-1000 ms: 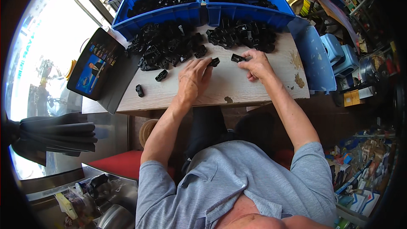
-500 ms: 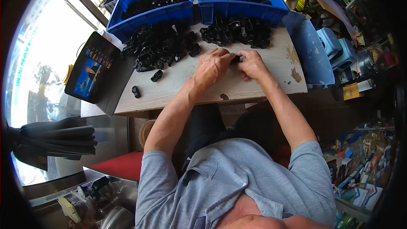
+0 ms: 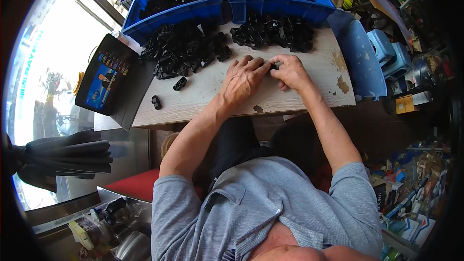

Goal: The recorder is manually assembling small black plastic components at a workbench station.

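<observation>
A small black plastic part point(image 3: 274, 66) shows between my two hands, mostly covered by the fingers. The fingers of my left hand point(image 3: 242, 78) are bent and pressed against it from the left. From the other side my right hand point(image 3: 292, 73) pinches it with thumb and forefinger. Beyond my hands lie two heaps of similar black parts, a left heap point(image 3: 179, 48) and a right heap point(image 3: 274, 33). Two single pieces rest apart: one loose part point(image 3: 180, 83) by the left heap and another loose part point(image 3: 155, 102) nearer the table's left front.
Two blue bins, a left bin point(image 3: 176, 10) and a right bin point(image 3: 285, 5), hold more black parts behind the heaps. A tablet point(image 3: 100, 84) in a dark cover stands at the left. A pale blue tub point(image 3: 355, 58) adjoins the right edge of the worn wooden table point(image 3: 319, 92).
My hands stay together at nearly the same spot. The fingers have shifted around the black part, which shows less now. The whole view has moved slightly.
</observation>
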`<state>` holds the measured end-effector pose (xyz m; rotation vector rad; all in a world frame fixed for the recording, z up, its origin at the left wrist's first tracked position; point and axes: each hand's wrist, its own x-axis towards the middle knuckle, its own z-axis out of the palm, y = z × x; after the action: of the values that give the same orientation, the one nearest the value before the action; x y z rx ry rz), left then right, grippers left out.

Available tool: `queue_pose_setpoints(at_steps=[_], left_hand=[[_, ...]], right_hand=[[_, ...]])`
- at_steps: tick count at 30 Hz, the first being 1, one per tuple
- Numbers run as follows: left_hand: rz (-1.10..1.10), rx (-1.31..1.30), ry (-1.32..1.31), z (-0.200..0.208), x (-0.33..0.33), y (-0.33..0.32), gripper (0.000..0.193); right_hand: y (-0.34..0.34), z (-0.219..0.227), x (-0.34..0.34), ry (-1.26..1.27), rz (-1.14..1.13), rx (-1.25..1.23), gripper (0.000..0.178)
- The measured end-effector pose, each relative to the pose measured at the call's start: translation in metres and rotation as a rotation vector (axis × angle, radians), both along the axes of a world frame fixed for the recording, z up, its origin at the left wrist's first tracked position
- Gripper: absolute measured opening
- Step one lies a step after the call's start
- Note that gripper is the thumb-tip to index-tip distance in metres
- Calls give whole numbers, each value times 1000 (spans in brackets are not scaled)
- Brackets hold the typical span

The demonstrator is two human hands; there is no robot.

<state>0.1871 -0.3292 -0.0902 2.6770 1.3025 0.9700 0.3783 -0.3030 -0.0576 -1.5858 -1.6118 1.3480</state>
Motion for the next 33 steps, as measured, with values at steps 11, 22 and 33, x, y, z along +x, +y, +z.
queue_pose_setpoints(at_steps=[11, 22, 33], left_hand=[[606, 73, 87, 5, -40, -8, 32], [427, 2, 48, 6, -41, -16, 37], [360, 56, -22, -6, -44, -4, 29]], right_hand=[[-20, 6, 32, 318, -179, -103, 35], [12, 10, 148, 419, -955, 192, 31], [19, 3, 5, 194, -334, -13, 36]])
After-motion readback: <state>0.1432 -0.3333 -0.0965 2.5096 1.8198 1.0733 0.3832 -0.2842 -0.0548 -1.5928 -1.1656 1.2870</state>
